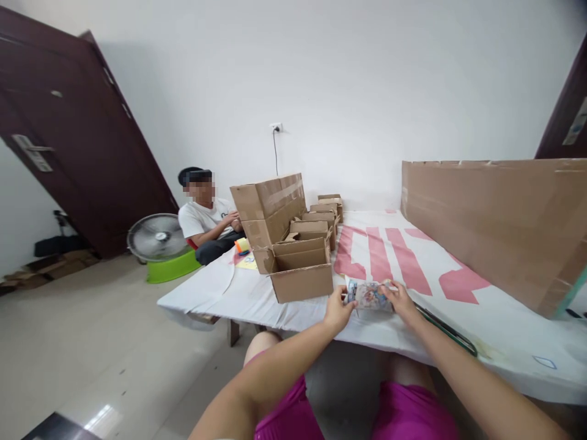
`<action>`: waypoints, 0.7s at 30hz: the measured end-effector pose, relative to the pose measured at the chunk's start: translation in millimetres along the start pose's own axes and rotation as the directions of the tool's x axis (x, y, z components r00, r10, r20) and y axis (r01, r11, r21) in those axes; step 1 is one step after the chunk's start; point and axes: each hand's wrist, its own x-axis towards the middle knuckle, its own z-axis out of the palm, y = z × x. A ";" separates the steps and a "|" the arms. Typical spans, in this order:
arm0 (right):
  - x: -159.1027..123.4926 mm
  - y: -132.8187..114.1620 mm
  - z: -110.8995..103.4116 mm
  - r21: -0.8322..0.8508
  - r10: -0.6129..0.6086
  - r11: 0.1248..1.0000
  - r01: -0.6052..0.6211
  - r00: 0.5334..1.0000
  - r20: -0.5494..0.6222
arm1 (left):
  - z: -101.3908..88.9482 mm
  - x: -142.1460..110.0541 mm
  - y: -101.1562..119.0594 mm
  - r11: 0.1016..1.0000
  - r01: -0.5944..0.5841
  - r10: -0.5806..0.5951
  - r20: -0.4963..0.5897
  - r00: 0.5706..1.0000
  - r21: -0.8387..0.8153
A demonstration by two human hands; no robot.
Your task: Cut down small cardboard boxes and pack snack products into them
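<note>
A small printed packet (369,295), pale with coloured pictures on it, is stretched sideways between my hands at the table's near edge. My left hand (339,310) pinches its left end. At the other end my right hand (400,300) grips it with thumb and fingers. What the packet contains does not show. Just left of my left hand stands an open cardboard box (302,284), its inside partly in view. A dark green-edged strip or frame (452,333) lies on the cloth beside my right forearm.
White cloth with red markings covers the table (293,315). More open boxes (312,227) run behind the nearest one, beside a stacked cardboard wall (275,211). A large cardboard panel (490,220) borders the right. A person (208,220) sits left, near a fan (158,237).
</note>
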 end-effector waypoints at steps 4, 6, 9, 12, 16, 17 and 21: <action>-20.3 15.1 17.0 0.020 -0.008 1.000 0.005 0.995 0.104 | -39.7 -24.9 -32.6 1.000 0.015 -0.016 -0.077 0.997 -0.018; -25.8 18.5 25.7 0.009 -0.027 1.000 0.026 0.991 0.135 | -64.4 -28.7 -43.6 1.000 0.010 -0.013 -0.135 0.991 -0.020; -31.5 21.2 33.5 -0.032 -0.055 0.998 0.061 0.987 0.150 | -104.8 -28.4 -56.8 1.000 0.026 -0.025 -0.253 0.967 -0.002; -36.0 22.9 33.4 -0.077 -0.074 0.993 0.087 0.985 0.157 | -144.2 -24.9 -69.6 0.997 0.080 -0.064 -0.379 0.923 0.025; -39.6 23.3 29.1 -0.119 -0.080 0.988 0.100 0.983 0.166 | -178.2 -19.1 -84.3 0.982 0.187 -0.144 -0.482 0.864 0.040; -40.3 22.7 28.4 -0.129 -0.079 0.987 0.101 0.983 0.167 | -181.6 -17.6 -86.8 0.977 0.209 -0.163 -0.489 0.857 0.039; -42.9 18.0 27.1 -0.167 -0.077 0.980 0.108 0.980 0.184 | -177.7 -10.5 -92.1 0.971 0.240 -0.207 -0.476 0.855 0.009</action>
